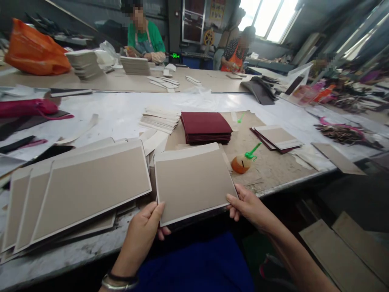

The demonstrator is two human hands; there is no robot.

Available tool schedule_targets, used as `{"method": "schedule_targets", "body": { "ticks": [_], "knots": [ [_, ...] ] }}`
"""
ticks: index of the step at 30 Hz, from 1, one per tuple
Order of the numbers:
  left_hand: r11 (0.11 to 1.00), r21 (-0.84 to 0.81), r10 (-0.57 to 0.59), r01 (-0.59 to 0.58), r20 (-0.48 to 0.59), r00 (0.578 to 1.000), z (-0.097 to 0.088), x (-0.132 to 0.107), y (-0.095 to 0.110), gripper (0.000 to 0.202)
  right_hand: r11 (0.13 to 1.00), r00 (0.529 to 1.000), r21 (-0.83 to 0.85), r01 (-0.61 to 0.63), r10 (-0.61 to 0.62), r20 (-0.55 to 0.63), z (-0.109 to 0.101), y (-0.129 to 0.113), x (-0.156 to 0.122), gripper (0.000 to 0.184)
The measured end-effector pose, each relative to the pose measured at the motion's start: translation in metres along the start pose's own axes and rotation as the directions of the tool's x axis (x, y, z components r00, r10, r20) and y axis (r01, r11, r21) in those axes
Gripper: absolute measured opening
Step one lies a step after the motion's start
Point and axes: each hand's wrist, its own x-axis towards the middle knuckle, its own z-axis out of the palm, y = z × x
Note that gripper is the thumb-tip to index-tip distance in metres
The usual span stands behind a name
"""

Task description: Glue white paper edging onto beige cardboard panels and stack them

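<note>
Between my hands is a flat beige panel (194, 182) with a pale border, tilted at the table's front edge. My left hand (148, 219) pinches its lower left corner, thumb on top and fingers beneath. On the lower right corner, my right hand (244, 202) grips in the same way. Several similar beige panels (94, 178) lie fanned out to the left. Beyond the held panel sits a stack of dark red pieces (206, 127). A round bottle of amber liquid (241, 164) with a green applicator stands just to the right.
Pale strips (159, 119) are piled behind the panels. Dark red and beige pieces (276, 138) lie to the right. An orange bag (36, 50) rests on the far table, where a person in green (154, 38) works. More boards (343, 251) are low at right.
</note>
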Motion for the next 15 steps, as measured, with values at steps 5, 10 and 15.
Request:
{"method": "schedule_targets", "body": {
  "ticks": [5,10,15],
  "knots": [
    [0.778,0.622,0.285,-0.088,-0.225,0.932,0.002,0.002,-0.004,0.028,0.998,0.999,-0.039,-0.049,0.049,0.007,-0.002,0.007,0.008,0.022],
    [0.472,0.851,0.652,-0.231,-0.161,0.74,0.01,0.001,-0.008,0.027,0.996,0.996,-0.01,-0.089,0.089,0.027,-0.003,0.006,0.009,0.019],
    [0.218,0.743,0.783,-0.633,0.254,0.568,0.034,0.011,-0.002,0.047,0.995,0.995,0.028,-0.093,0.092,0.048,-0.004,0.007,0.01,0.018]
  ]
}}
